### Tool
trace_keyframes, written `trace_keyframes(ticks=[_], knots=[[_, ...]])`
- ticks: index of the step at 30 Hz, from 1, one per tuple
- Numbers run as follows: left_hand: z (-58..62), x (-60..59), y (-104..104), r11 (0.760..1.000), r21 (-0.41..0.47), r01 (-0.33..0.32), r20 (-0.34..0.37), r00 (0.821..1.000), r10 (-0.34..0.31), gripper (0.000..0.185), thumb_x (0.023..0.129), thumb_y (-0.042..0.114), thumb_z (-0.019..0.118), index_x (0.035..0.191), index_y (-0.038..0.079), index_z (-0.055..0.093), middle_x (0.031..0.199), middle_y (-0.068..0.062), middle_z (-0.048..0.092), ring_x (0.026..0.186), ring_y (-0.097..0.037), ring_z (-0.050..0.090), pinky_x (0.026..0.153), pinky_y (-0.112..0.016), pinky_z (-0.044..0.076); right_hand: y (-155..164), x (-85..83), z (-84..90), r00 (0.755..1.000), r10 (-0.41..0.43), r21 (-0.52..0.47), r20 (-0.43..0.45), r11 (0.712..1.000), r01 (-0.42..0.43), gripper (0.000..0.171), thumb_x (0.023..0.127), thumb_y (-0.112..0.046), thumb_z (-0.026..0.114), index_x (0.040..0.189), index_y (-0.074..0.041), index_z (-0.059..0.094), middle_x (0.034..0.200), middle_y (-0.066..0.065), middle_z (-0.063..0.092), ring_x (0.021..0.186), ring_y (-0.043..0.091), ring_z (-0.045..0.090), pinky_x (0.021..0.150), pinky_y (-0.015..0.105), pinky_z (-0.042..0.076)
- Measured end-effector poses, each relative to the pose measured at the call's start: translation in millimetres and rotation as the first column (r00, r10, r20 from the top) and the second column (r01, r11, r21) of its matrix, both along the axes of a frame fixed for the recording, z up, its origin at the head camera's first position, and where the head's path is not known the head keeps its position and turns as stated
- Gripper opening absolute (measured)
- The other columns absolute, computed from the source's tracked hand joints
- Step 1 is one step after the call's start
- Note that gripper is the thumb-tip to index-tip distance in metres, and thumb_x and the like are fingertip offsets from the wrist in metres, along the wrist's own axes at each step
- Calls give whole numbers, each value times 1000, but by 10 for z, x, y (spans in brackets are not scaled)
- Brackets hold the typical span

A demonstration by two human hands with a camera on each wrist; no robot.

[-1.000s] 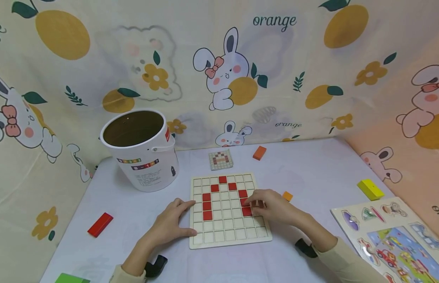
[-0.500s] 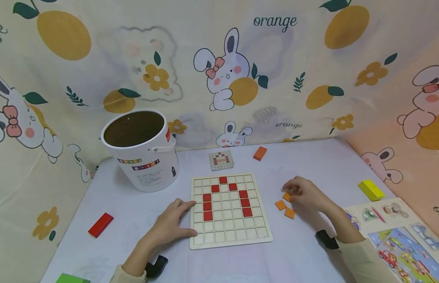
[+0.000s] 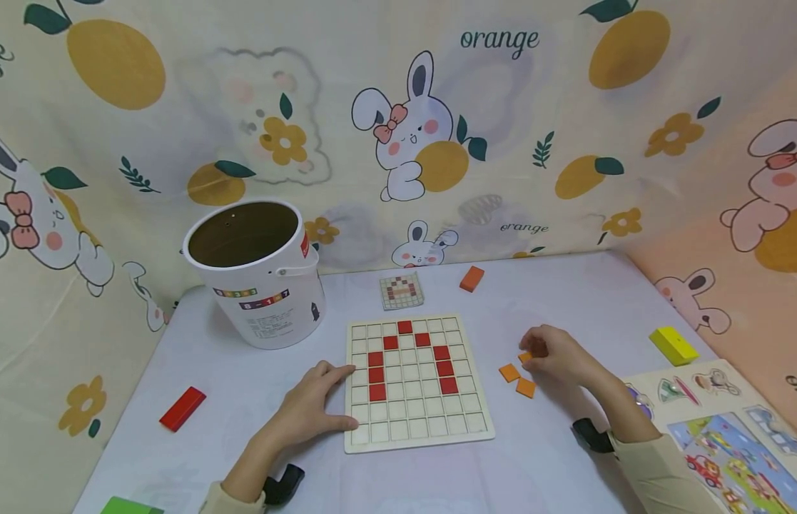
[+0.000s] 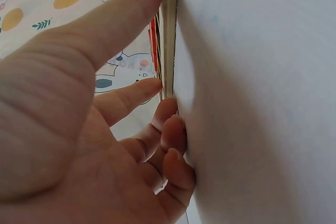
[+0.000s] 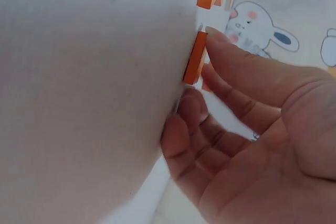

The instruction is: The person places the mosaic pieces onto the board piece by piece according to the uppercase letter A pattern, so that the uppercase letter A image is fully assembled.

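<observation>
A cream square-grid board (image 3: 407, 408) lies in the middle of the table, with several red tiles (image 3: 376, 375) forming an arch on it. My left hand (image 3: 305, 403) rests at its left side, thumb and index finger stretched out against the edge; the left wrist view shows the board edge (image 4: 169, 35) at these fingertips. Right of the board, two orange tiles (image 3: 510, 373) lie loose. Just behind them my right hand (image 3: 559, 357) pinches another orange tile (image 5: 195, 59) between thumb and fingers, low at the tabletop.
A small pattern card (image 3: 402, 290) and an orange block (image 3: 471, 278) lie behind the board. A white bucket (image 3: 270, 307) stands back left, a red block (image 3: 183, 409) and green piece (image 3: 131, 506) at left. Right are a yellow block (image 3: 673, 345) and a picture puzzle (image 3: 683, 407).
My right hand has left the red tiles on the board's right side and moved right to the orange tiles, shifting one slightly. The left hand has stayed at the board's edge.
</observation>
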State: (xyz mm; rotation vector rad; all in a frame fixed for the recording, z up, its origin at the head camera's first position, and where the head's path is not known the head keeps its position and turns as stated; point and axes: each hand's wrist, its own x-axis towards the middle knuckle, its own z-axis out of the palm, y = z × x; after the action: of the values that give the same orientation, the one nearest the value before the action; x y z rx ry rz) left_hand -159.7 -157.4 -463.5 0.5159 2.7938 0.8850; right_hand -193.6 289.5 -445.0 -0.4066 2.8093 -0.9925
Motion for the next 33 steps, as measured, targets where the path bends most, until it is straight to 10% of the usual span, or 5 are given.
trace_keyframes(ticks=[33], knots=[[23,3,11,1000,-7,-2,3,1000,2,91,65,47,91,142,14,56,109,3,51,95,-13,44,80,-34,44,-27,39,46,999,32,38,-30,999,-31,27,76,4,81,93,1,60,80,5,55,74,19,49,65,30,43]])
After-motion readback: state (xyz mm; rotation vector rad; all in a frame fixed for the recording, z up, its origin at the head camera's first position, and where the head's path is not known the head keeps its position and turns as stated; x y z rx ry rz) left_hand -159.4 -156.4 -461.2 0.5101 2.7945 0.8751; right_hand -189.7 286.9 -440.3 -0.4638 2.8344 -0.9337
